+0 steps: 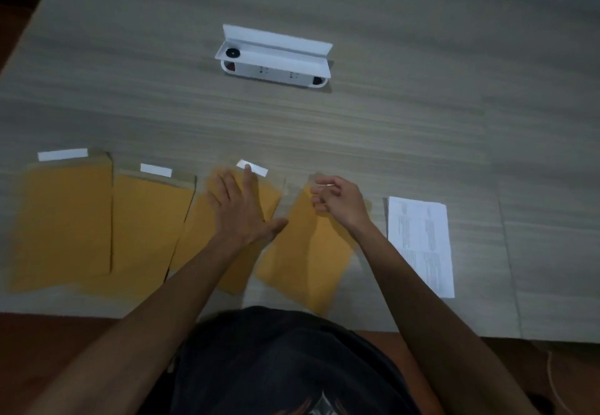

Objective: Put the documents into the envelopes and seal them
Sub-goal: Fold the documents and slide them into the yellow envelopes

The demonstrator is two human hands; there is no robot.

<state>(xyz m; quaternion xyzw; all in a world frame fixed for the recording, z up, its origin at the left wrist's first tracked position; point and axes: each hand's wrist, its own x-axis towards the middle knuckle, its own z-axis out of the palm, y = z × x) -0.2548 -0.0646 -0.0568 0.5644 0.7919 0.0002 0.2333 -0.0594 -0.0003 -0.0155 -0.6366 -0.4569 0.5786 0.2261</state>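
Four yellow envelopes are lying in a row along the near edge of the surface [357, 129], and a printed document [422, 245] is lying flat just beyond them toward the right edge. The left hand [242, 206] is pressing flat, fingers straight and spread, on the third envelope [198, 236] from the left, one fingertip touching the white strip [256, 168] on its flap. The right hand [337, 202] is hovering at the top of the fourth envelope [305, 265], fingers curled in toward the thumb over the blurred flap; whether it is pinching the flap I cannot tell. The first envelope [61, 219] and second envelope [143, 229] are lying untouched toward the left edge, their flaps open. A white box [276, 57] with its lid open is sitting further back, mid-surface.
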